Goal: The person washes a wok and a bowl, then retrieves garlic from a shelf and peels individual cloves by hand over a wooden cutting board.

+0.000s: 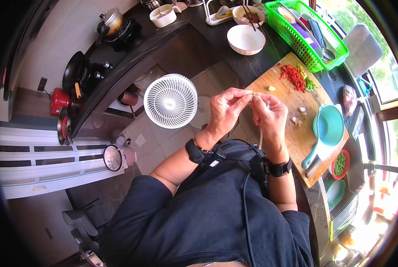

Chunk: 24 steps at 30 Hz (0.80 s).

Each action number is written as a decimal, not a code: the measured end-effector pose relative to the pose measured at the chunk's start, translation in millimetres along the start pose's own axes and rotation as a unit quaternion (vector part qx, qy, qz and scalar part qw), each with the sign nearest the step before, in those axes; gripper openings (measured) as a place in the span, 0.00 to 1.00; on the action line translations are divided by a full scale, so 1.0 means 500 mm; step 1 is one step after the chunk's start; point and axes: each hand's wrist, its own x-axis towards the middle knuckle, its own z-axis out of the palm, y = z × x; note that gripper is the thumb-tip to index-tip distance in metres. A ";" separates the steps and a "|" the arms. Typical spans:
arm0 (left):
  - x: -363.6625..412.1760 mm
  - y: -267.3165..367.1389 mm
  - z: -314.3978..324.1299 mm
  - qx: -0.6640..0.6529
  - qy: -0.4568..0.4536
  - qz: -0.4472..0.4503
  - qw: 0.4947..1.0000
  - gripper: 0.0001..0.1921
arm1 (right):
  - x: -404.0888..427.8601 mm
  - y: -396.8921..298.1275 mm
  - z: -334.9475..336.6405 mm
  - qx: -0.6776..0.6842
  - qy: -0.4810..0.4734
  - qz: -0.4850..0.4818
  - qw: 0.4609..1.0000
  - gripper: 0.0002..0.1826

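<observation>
My left hand (227,108) and my right hand (269,111) meet at the fingertips near the edge of a wooden cutting board (262,81). Pinched between both sets of fingertips is a small pale piece (253,94), perhaps a garlic clove; the fingers hide most of it. One peeled garlic clove (271,88) lies on the board just beyond my hands. Chopped red pepper (292,76) and chopped green pieces (310,84) sit in small heaps at the far end. Garlic bits with skins (296,121) lie right of my right hand, beside a turquoise strainer or scoop (329,125) and a knife handle (314,167).
A green plastic basket (344,55) of utensils stands beyond the board. Left of it are a white bowl (246,39) and a bowl with chopsticks (239,15). A white fan (170,101) stands at the left. A red bowl of green vegetables (340,164) is at the right.
</observation>
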 end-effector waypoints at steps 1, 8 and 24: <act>-0.003 -0.001 0.001 -0.083 -0.001 -0.050 0.995 0.07 | -0.001 -0.001 0.004 -0.054 0.005 -0.011 0.998 0.08; -0.012 -0.005 0.002 -0.050 0.000 -0.031 0.998 0.08 | -0.004 0.006 0.007 -0.187 0.042 -0.034 0.981 0.07; 0.001 0.005 -0.016 -0.145 -0.028 -0.138 0.979 0.08 | -0.016 -0.003 -0.001 -0.265 0.028 -0.047 0.963 0.06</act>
